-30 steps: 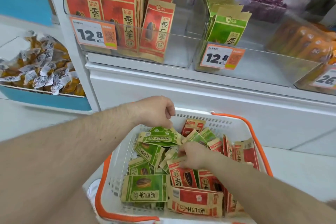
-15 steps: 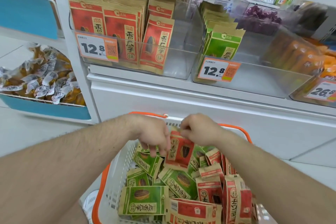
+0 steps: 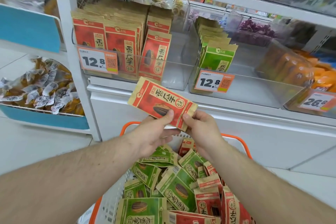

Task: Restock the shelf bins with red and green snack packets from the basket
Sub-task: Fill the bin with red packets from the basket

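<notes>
Red and kraft-brown, a flat paper snack packet (image 3: pixel 161 102) printed with a dark sunflower seed is held up above the white plastic basket with orange rim (image 3: pixel 241 143), tilted so its top end points up and left, in front of the white shelf edge (image 3: pixel 236 103). The left hand (image 3: pixel 154 138) has its grip pinching the packet's lower edge, thumb on the printed face; the right hand (image 3: pixel 203 131) has its grip pinching the lower right end between thumb and fingers. Below, the basket holds a loose pile of green snack packets (image 3: pixel 176 187) and more red ones (image 3: pixel 207 202). On the shelf, a clear plastic bin (image 3: pixel 174 76) holds upright red packets (image 3: pixel 120 49) on its left side, and the neighbouring clear bin (image 3: pixel 254 87) holds a row of upright green packets (image 3: pixel 216 56) at its left. Orange price tags reading 12.8 (image 3: pixel 98 62) hang on both bin fronts.
</notes>
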A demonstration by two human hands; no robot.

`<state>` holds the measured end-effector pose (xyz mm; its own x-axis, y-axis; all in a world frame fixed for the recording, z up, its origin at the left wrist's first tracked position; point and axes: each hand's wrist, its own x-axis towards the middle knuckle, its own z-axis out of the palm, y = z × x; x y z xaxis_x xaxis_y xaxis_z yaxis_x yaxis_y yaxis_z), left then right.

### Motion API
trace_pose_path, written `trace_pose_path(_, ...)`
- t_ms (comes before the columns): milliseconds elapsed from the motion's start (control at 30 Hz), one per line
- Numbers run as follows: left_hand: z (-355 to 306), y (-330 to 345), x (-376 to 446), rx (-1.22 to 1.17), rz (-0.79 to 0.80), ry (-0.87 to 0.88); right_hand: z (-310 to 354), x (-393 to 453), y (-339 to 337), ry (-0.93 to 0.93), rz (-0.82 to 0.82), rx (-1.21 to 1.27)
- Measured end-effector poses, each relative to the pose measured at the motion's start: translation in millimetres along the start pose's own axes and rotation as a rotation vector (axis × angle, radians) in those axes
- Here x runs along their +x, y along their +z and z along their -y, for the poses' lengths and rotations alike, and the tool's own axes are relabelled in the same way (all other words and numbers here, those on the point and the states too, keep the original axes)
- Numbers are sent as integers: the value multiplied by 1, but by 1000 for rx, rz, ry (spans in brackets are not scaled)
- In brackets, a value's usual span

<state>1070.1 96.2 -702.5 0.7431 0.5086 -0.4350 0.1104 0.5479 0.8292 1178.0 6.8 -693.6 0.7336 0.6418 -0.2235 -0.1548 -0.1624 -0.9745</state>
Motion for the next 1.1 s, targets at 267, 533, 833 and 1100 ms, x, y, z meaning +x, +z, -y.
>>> trace_pose_path(267,-41,-7,-5,245,-32,302,17,1,-13,-16,178,-79)
trace_pose_path(533,-87,-38,-16,705,15,417,67,15,-3,-333,190,-361)
trace_pose_path(833,-110,-51,-20,617,-127,515,104,19,24,-603,148,-516)
trace_pose_path(1100,-123,-64,-19,373,-337,498,160,48,51,-738,-142,-413)
